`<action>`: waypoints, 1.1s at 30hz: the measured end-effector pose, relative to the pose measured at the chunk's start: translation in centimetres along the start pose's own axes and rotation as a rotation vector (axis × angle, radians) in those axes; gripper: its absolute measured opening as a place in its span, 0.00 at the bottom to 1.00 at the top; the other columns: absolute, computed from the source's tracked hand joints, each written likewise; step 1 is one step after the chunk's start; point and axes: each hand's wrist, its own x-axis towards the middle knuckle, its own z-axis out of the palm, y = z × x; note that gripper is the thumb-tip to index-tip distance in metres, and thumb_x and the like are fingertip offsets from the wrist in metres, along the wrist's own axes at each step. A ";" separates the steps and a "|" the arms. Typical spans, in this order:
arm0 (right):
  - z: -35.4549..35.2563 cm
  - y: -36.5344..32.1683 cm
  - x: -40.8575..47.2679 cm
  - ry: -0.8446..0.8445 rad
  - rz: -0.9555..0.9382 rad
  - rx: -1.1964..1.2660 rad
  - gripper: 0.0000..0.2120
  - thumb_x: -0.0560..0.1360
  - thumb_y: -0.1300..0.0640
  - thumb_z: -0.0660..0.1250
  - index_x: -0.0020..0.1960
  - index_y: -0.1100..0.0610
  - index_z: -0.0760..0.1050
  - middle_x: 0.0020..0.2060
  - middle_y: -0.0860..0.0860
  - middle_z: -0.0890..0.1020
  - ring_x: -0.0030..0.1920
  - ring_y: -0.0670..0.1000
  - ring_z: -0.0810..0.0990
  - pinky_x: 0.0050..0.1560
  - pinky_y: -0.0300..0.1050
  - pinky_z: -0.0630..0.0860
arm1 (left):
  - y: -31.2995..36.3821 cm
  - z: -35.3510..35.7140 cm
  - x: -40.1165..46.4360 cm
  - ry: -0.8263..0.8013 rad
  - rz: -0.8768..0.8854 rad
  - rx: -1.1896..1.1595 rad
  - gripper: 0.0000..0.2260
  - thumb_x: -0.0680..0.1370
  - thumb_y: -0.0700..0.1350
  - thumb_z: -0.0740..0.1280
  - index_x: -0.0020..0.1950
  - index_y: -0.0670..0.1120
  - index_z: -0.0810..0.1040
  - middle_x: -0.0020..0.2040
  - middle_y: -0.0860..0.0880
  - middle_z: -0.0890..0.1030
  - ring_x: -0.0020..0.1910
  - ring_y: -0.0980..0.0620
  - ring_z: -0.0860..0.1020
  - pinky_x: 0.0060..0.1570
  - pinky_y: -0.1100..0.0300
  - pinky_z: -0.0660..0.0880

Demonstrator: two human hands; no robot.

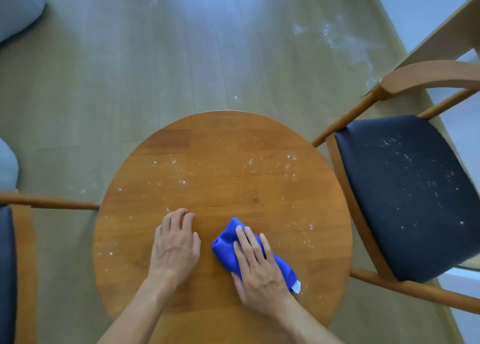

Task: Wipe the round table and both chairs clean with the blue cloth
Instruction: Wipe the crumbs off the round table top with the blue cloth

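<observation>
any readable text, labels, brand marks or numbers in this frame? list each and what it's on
No text can be read anywhere in the frame.
Blue cloth: a small white tag at its near corner, too small and blurred to show any print.
Round table, right chair, left chair: no labels or marks, only white specks.

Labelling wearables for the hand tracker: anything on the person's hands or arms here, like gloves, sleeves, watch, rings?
Nothing worn that shows. The left hand and the right hand are both bare, no gloves, and no rings are visible on the fingers. Both forearms are bare down to the bottom edge of the frame: no sleeves, watch or wristband in view. Anything above that is out of frame.
</observation>
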 end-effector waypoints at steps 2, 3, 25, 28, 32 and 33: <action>-0.4 3.1 2.4 0.044 0.012 -0.017 0.24 0.73 0.55 0.64 0.67 0.62 0.73 0.73 0.62 0.64 0.74 0.61 0.61 0.67 0.61 0.66 | 0.8 0.7 0.0 -0.001 0.084 0.015 0.20 0.73 0.46 0.55 0.56 0.38 0.79 0.60 0.39 0.77 0.59 0.37 0.77 0.50 0.45 0.77; -0.8 4.8 3.4 0.072 0.100 -0.025 0.25 0.73 0.56 0.64 0.69 0.61 0.72 0.73 0.62 0.64 0.74 0.61 0.62 0.68 0.61 0.66 | 1.1 1.1 0.0 -0.016 0.110 0.034 0.21 0.73 0.47 0.54 0.57 0.39 0.79 0.62 0.39 0.76 0.61 0.37 0.76 0.53 0.44 0.77; 0.1 8.8 -3.3 0.129 0.212 0.008 0.25 0.74 0.50 0.65 0.71 0.50 0.70 0.74 0.55 0.63 0.74 0.61 0.61 0.67 0.63 0.65 | 0.0 6.4 0.3 0.152 0.296 0.141 0.24 0.79 0.49 0.51 0.72 0.41 0.69 0.76 0.40 0.61 0.76 0.41 0.59 0.72 0.43 0.57; -1.3 12.4 -4.1 0.173 0.741 -0.033 0.24 0.76 0.50 0.62 0.71 0.53 0.70 0.74 0.59 0.63 0.71 0.64 0.65 0.62 0.62 0.70 | 0.0 7.1 0.1 0.149 0.301 0.165 0.25 0.79 0.49 0.50 0.75 0.41 0.64 0.78 0.40 0.57 0.77 0.41 0.55 0.74 0.43 0.54; 0.2 5.5 -3.3 0.250 0.992 -0.002 0.25 0.78 0.47 0.60 0.74 0.52 0.65 0.75 0.59 0.59 0.71 0.63 0.63 0.62 0.60 0.69 | -0.7 7.4 0.3 0.127 0.327 0.193 0.26 0.80 0.51 0.49 0.76 0.42 0.60 0.78 0.41 0.55 0.77 0.41 0.53 0.75 0.44 0.50; 0.9 2.4 -4.0 0.242 0.938 0.017 0.26 0.78 0.46 0.59 0.75 0.51 0.63 0.76 0.59 0.58 0.72 0.63 0.62 0.64 0.60 0.68 | -0.7 7.3 0.3 0.121 0.326 0.191 0.26 0.80 0.51 0.49 0.76 0.42 0.60 0.78 0.41 0.55 0.77 0.41 0.53 0.75 0.44 0.50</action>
